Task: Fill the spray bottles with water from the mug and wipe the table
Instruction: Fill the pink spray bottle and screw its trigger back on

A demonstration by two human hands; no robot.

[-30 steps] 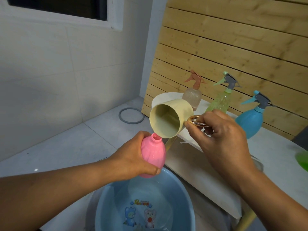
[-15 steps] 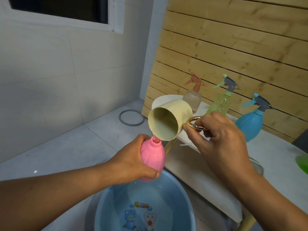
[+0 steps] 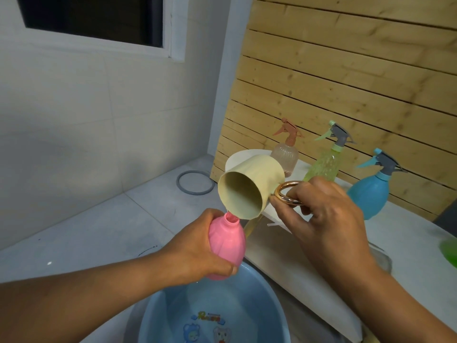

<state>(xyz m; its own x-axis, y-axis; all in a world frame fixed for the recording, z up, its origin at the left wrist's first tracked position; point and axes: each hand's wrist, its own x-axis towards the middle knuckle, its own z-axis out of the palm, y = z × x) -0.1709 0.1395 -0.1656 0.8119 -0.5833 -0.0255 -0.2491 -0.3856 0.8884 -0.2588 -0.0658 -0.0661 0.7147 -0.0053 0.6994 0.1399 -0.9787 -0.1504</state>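
My left hand grips a pink spray bottle with no spray head, held over a blue basin of water. My right hand holds the gold ring handle of a cream mug, tipped steeply with its lip right above the bottle's open neck. On the white table behind stand three capped spray bottles: a clear one with a brown trigger, a yellow-green one and a blue one.
A wooden slatted panel stands behind the table. A grey ring lies on the tiled floor by the wall. Something green shows at the right edge of the table. A white round plate sits at the table's far end.
The mug has tipped further and dropped closer to the pink bottle's neck. Both hands stay in nearly the same place.
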